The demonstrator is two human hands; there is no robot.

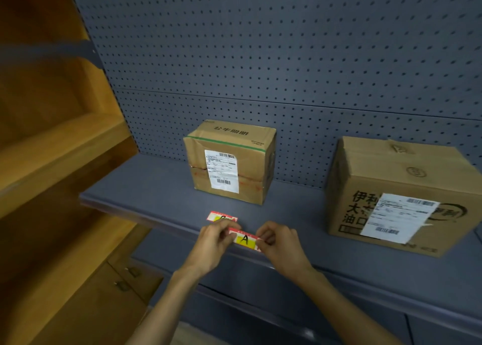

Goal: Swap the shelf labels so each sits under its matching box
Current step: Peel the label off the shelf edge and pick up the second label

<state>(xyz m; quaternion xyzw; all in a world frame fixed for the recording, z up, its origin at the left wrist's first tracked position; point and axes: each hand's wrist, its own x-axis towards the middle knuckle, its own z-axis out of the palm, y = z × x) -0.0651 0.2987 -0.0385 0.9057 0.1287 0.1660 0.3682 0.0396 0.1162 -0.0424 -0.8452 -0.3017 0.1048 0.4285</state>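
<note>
At the shelf (161,185) edge, both hands (217,236) pinch label A (244,239), seemingly between them.

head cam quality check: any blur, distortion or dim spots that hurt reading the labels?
Head view: dim, soft overall. The A label, held by the left hand and right hand, reads clearly. The other label on the shelf is partly hidden by fingers, its letter unclear. Wide-angle bending curves the pegboard; edges blur.

Shelf (146,188): small box (229,164) centre-rear, large box (396,196) to its right, well apart. Label A (244,239) at front edge; 2nd label (221,216) just behind, before small box.
</note>
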